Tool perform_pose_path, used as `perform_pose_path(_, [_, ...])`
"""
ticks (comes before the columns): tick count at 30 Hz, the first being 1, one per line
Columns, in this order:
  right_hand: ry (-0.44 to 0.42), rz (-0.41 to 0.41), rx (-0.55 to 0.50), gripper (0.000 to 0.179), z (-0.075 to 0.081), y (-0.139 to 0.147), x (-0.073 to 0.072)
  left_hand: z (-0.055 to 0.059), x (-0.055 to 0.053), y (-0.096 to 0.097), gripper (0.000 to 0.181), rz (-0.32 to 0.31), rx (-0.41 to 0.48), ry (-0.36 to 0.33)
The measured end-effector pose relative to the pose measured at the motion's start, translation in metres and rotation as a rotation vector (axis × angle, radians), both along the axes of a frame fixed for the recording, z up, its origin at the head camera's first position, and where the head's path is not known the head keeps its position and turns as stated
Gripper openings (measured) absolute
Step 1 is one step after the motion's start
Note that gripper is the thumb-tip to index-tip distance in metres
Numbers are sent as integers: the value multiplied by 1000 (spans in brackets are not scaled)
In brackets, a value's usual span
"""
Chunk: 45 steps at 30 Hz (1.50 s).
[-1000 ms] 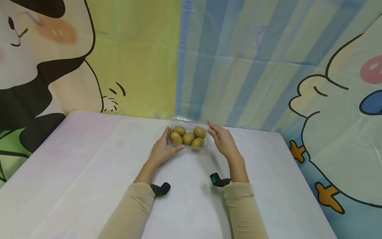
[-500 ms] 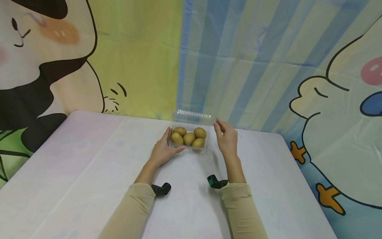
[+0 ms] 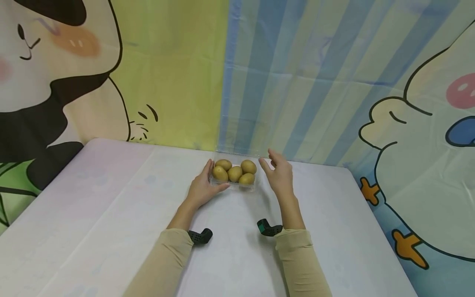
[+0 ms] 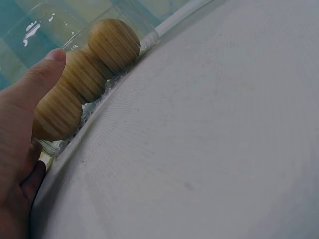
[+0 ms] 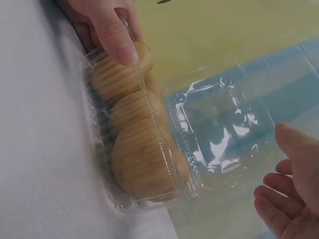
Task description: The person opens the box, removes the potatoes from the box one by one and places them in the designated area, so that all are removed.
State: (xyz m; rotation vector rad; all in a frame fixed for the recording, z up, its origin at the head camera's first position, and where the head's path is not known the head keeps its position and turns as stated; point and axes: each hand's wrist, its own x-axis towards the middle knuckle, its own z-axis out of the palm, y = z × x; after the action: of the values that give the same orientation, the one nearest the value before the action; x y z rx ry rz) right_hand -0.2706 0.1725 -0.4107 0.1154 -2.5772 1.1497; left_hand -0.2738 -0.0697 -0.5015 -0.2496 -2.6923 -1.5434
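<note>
A clear plastic clamshell box [image 3: 243,187] stands near the table's back edge with several potatoes [image 3: 235,173] in it. My left hand [image 3: 200,190] grips its left end, the thumb over the front rim and the fingers around the side. In the left wrist view that thumb [image 4: 47,69] lies across the box wall beside the potatoes. The box's lid [image 5: 219,132] is swung up and back, as the right wrist view shows. To the right of the lid is my right hand [image 3: 281,175], thumb and fingers spread with nothing between them.
The box rests on a white-covered table [image 3: 122,214]. Right behind the table's back edge hangs a printed curtain [image 3: 274,74] with stripes and cartoon animals. A dark wrist device [image 3: 201,236] sits on the left forearm, another [image 3: 269,228] on the right.
The lid has swung up and back from over the potatoes. My right hand, which pinched the lid's edge, has let go and spread its fingers. My left hand keeps its place.
</note>
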Motion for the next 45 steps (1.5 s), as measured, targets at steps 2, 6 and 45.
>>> perform_pose_path(2, [-36, 11, 45, 60, -1, -2, 1, -1, 0, 0, 113, 1, 1, -3])
perform_pose_path(6, [-122, 34, 147, 70, -2, -7, 2, -2, -1, -1, 114, 1, -1, -6])
perform_pose_path(45, [-444, 143, 923, 31, 27, -74, -9, -2, 2, 0, 113, 2, -26, -2])
